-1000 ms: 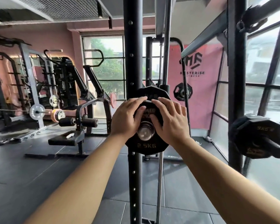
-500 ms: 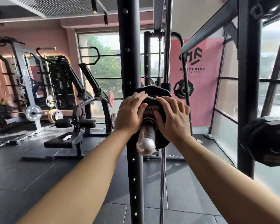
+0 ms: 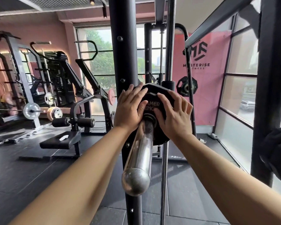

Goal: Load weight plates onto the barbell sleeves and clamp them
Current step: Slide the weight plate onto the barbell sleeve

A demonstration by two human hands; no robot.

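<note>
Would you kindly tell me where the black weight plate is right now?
In the head view's centre, the black weight plate sits far up the chrome barbell sleeve, pressed between the left hand and right hand.

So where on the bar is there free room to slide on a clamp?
The chrome sleeve is bare from its rounded end up to the black plate. It is crowded at the plate, where the left hand and right hand press flat against it.

Two hands (image 3: 131, 109) (image 3: 173, 117), one black plate (image 3: 159, 95) on one sleeve (image 3: 139, 153)
</note>
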